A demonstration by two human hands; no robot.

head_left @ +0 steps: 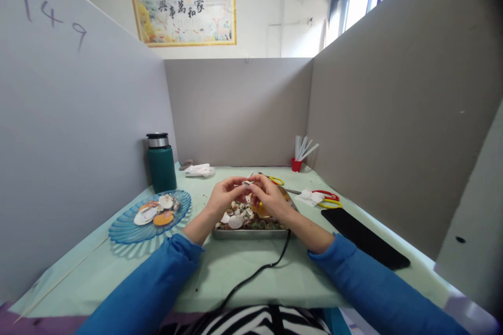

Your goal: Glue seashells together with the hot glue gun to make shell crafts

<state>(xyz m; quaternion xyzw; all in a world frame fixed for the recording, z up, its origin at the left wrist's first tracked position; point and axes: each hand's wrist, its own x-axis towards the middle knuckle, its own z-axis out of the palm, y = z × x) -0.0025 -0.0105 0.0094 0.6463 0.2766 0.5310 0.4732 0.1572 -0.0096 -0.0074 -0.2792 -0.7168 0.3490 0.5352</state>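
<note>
My left hand (223, 196) and my right hand (268, 196) meet above a metal tray (251, 232) filled with shells. Both pinch one small pale shell (247, 183) between their fingertips, a little above the tray. Blue sleeves cover both forearms. A blue glass plate (128, 227) at the left carries a few opened scallop shells (154, 212).
A green flask (161, 163) stands by the left partition. Crumpled tissue (200, 170), yellow-handled scissors (275, 180), red-and-yellow scissors (327, 199) and a red cup of white sticks (297, 162) lie at the back. A black phone (363, 235) lies right. A black cable (255, 272) crosses the front.
</note>
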